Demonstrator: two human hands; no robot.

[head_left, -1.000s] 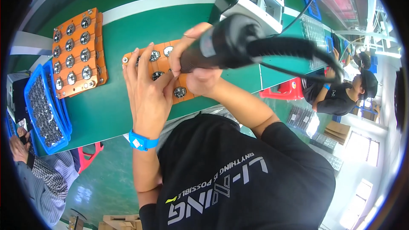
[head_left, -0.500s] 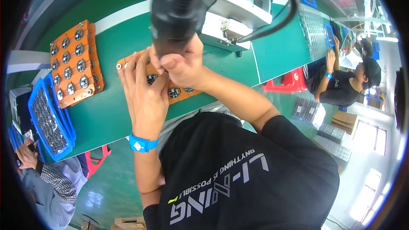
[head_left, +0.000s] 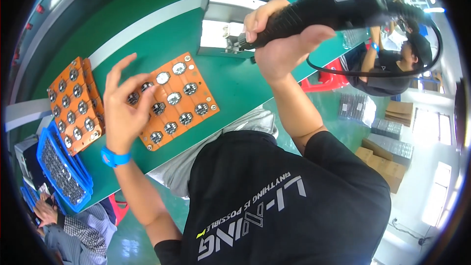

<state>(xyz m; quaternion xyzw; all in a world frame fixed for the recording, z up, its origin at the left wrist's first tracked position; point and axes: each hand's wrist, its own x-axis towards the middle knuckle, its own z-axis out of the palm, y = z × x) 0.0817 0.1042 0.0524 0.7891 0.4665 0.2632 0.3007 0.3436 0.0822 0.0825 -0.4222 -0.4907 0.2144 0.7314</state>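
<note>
An orange board with several round metal parts set in it lies flat on the green table. My left hand rests on the board's left end with fingers spread; it wears a blue wristband. My right hand is raised above and to the right of the board, gripping a black electric screwdriver with a black cable. The tool's tip points left toward a grey machine and is clear of the board.
A stack of similar orange boards lies at the left. A blue tray of small parts sits at the table's left edge. A grey machine stands behind the board. Another person sits at the right; cardboard boxes are on the floor.
My right hand has lifted the screwdriver off the board and swung it up to the right. My left hand's fingers have spread and slid to the board's left end.
</note>
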